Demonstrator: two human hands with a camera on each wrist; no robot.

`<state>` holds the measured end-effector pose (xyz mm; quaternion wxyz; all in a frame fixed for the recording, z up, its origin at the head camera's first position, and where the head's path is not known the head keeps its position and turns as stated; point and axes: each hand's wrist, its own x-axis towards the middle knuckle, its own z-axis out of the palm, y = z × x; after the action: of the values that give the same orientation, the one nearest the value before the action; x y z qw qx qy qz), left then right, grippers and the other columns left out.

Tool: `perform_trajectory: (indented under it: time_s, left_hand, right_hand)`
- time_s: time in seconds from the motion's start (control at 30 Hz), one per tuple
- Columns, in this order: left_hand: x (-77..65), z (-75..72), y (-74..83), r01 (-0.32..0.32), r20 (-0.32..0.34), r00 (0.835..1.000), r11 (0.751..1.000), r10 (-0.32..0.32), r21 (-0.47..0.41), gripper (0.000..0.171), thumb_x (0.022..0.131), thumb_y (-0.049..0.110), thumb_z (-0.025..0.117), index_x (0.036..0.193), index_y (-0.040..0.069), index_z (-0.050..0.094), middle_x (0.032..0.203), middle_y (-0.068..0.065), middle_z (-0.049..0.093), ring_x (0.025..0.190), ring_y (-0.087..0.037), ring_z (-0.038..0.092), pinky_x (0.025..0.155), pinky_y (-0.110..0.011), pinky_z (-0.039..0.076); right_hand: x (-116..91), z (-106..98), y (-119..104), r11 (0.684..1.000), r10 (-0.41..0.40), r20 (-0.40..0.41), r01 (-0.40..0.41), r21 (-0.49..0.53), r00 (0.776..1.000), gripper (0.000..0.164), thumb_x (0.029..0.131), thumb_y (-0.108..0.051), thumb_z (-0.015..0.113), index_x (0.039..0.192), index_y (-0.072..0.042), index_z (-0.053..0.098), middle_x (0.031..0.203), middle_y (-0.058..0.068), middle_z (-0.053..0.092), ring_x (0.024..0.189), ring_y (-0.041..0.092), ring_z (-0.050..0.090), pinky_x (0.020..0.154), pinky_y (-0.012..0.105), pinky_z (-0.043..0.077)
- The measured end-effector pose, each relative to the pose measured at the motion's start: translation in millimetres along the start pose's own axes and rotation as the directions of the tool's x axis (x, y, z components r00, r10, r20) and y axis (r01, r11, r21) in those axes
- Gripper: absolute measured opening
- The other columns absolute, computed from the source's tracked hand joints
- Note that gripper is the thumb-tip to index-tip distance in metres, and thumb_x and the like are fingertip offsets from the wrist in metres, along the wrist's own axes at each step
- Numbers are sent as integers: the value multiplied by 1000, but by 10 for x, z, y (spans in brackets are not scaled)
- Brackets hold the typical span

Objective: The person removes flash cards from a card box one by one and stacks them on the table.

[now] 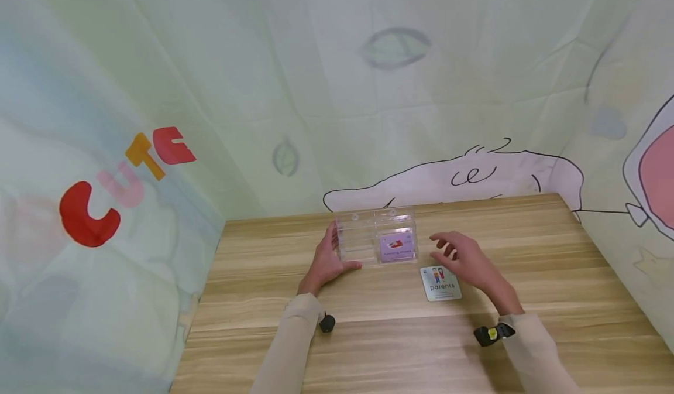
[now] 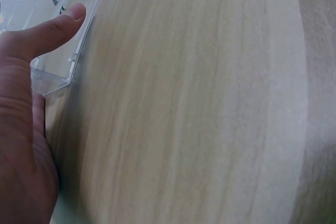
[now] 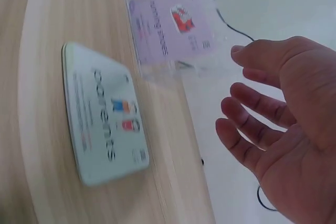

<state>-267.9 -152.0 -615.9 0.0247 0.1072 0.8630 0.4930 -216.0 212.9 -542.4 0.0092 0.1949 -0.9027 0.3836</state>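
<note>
A clear plastic card holder [image 1: 358, 247] with two columns of compartments stands towards the back of the table. My left hand [image 1: 327, 262] grips its left side, thumb along the lower front edge, the other fingers partly hidden behind it. In the holder's right-hand lower compartment sits a purple "running shoes" card [image 1: 397, 247]. My right hand [image 1: 466, 259], fingers loosely bent and holding nothing, hovers to the right of the holder. Just below that hand, a pale stack of "parents" cards [image 3: 107, 119] lies flat on the table.
The wood-grain table [image 1: 389, 347] reaches back to a printed cloth backdrop [image 1: 326, 89]. Another cloth wall with coloured letters [image 1: 89, 215] rises at the left. Each wrist wears a black strap with a small device [image 1: 489, 335].
</note>
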Motion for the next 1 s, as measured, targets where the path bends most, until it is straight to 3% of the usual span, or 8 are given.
perform_trajectory:
  time_s: [0.3,0.7,1.0]
  left_hand:
    - [-10,-7,18,5,-6,1000,1000,-5,5,134,65,29,102,165,9,14,163,-18,35,148,-29,39,121,-36,34]
    - [-11,-10,69,10,3,1000,1000,-10,11,135,65,27,102,165,9,13,164,-18,34,148,-28,39,121,-34,34]
    - [-7,-2,46,13,-8,1000,1000,-13,12,133,66,27,102,165,8,14,164,-18,34,147,-29,41,121,-36,35]
  right_hand:
    - [182,242,-65,994,-38,-4,39,104,999,38,98,-11,73,133,-1,65,107,6,67,89,18,63,75,32,60]
    - [257,407,-8,986,70,0,-69,149,998,39,101,-15,70,138,-4,62,110,10,67,93,24,65,77,36,60]
    - [264,408,-21,985,81,0,-80,154,997,40,101,-16,71,138,-6,63,111,10,67,95,25,66,81,40,61]
